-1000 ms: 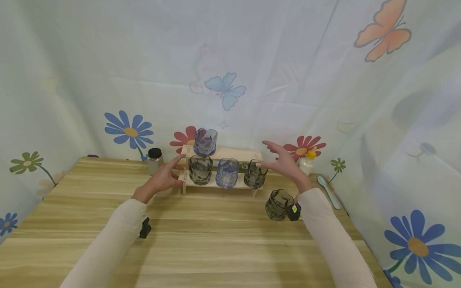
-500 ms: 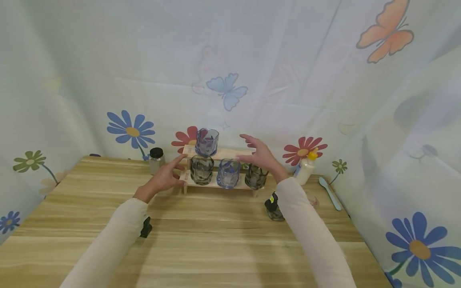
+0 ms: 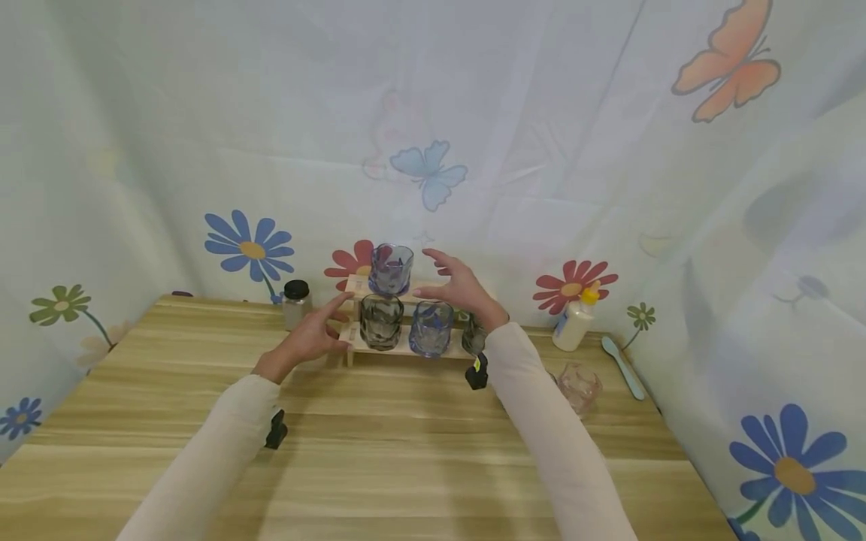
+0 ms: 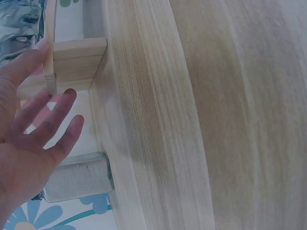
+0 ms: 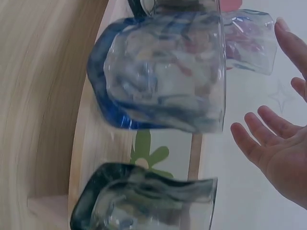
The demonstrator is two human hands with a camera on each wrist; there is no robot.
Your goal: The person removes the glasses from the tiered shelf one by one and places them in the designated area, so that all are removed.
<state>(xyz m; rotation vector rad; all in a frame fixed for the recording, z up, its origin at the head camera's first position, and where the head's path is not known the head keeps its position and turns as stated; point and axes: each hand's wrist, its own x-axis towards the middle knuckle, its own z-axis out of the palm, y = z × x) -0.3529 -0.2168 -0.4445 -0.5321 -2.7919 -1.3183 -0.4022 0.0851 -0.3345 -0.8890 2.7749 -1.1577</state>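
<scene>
While left hand (image 3: 307, 336), loosely spread, touches mid-frame wooden rack (image 3: 406, 347), right hand (image 3: 462, 285), also spread, hovers beside upper blue glass (image 3: 391, 270).

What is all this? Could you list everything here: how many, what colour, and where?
Cloth: count unclear, pale with flowers and butterflies, behind and around
Table: one, wood-coloured, beneath
Rack: one, pale wood, two shelves, table's back
Blue glasses: two, clear blue, upper shelf's left and lower shelf's middle
Grey glasses: at least two, smoky, lower shelf's ends
Pink glass: one, clear pink, table's right
Jar: one, clear with black lid, left of rack
Bottle: one, white with yellow cap, right of rack
Spoon: one, pale blue, table's right edge
Black devices: two, one by each wrist
Sleeves: two, cream, both arms
Left hand: one, bare, rack's left end
Right hand: one, bare, above lower shelf
</scene>
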